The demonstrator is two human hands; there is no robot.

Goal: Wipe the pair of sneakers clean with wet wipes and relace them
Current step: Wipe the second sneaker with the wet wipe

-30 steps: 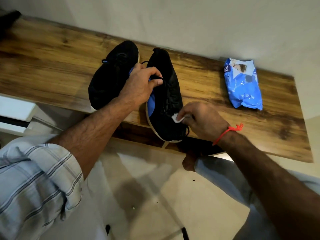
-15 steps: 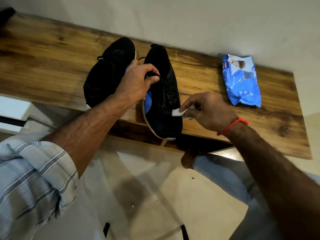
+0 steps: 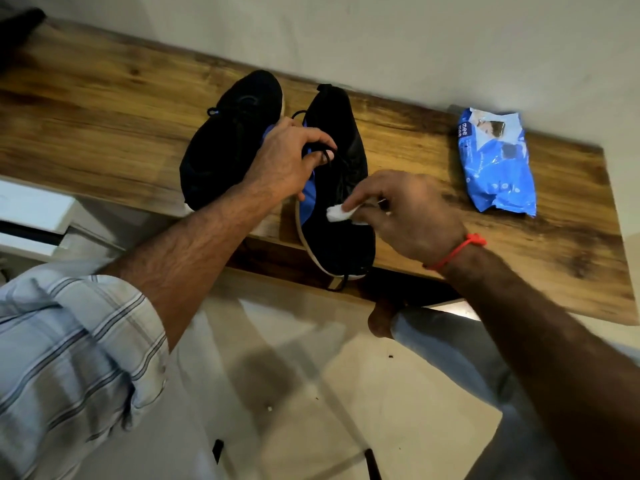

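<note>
on the wooden bench (image 3: 433, 140), left hand (image 3: 287, 161) grips the right sneaker (image 3: 341, 188) at its opening to steady it, so the right hand (image 3: 405, 216) pinching a wet wipe (image 3: 337, 213) can scrub.

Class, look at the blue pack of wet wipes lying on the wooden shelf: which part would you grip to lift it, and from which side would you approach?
Grip the blue wet wipes pack across its narrow middle, coming down from above. It lies flat on the wooden shelf, long axis running away from the wall, with bare wood on both long sides for fingers. The crinkled ends look floppy.

Right sneaker (image 3: 332, 188) collar behind left hand (image 3: 284, 164); wipe (image 3: 337, 213) partly in fingers.
</note>
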